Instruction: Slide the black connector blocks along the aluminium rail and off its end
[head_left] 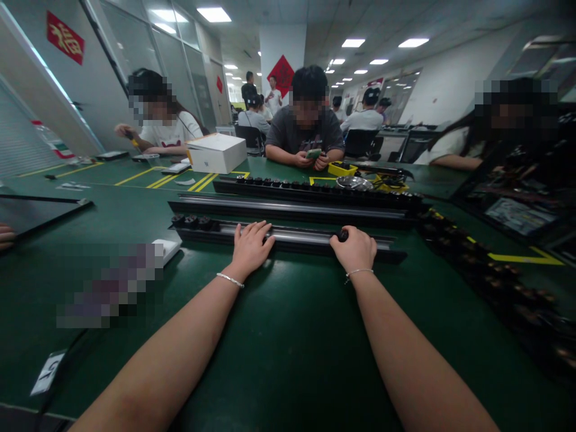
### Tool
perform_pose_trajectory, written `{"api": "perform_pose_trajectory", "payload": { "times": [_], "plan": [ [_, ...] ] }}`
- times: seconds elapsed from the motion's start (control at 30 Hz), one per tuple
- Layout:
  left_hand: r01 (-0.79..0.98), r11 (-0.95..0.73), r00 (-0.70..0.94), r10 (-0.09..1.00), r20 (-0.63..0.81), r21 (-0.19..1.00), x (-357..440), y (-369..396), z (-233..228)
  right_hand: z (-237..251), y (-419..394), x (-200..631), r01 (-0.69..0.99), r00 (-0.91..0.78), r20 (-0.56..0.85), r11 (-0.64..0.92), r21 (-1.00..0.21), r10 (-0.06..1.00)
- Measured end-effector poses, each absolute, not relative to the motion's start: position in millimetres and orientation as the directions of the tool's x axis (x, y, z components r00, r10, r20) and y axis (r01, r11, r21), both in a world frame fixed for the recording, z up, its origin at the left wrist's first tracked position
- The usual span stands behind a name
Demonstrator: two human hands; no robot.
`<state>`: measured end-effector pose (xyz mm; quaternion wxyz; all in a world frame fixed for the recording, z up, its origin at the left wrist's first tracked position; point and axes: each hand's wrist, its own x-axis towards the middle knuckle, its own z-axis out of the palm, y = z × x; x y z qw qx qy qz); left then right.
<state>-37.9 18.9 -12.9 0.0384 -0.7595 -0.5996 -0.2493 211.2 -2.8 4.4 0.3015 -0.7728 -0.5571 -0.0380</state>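
A long black rail (301, 237) with a shiny inner channel lies across the green table before me. Several black round parts (191, 221) sit in a row at its left end. My left hand (252, 245) rests on the rail just left of its middle, fingers stretched out and spread. Toward the right end, my right hand (356, 247) is curled with a small black round part (344, 235) between thumb and fingers, at the channel. The underside of that part is hidden by the hand.
Behind lie a second rail (288, 208) and one filled with black parts (310, 190). Rows of black parts (499, 276) run along the right. A white box (218, 152), yellow bin (341, 168) and metal bowl (354, 182) stand farther back. A person (306, 129) sits opposite.
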Motion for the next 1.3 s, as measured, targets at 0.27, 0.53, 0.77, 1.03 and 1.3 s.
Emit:
{"api": "perform_pose_trajectory", "payload": {
  "times": [0.27, 0.53, 0.77, 1.03, 1.3],
  "plan": [
    [0.929, -0.281, 0.157, 0.888, 0.431, 0.240, -38.2, 18.4, -12.8, 3.1, -4.4, 214.8, 0.882, 0.383, 0.418, -0.193, -0.429, 0.824],
    [0.930, -0.283, 0.161, 0.888, 0.430, 0.235, -38.7, 17.7, -11.8, -4.1, -3.6, 221.6, 0.884, 0.394, 0.469, -0.185, -0.430, 0.790],
    [0.933, -0.266, 0.152, 0.901, 0.405, 0.241, -38.0, 17.6, -9.9, -6.6, -0.8, 217.7, 0.879, 0.423, 0.502, -0.206, -0.430, 0.755],
    [0.943, -0.233, 0.133, 0.918, 0.373, 0.237, -35.7, 15.7, -7.3, -7.1, 3.6, 216.4, 0.865, 0.464, 0.492, -0.256, -0.432, 0.736],
    [0.934, -0.243, 0.136, 0.919, 0.369, 0.261, -35.7, 15.6, -6.7, -6.4, 3.3, 216.9, 0.848, 0.483, 0.469, -0.262, -0.460, 0.740]
  ]
}}
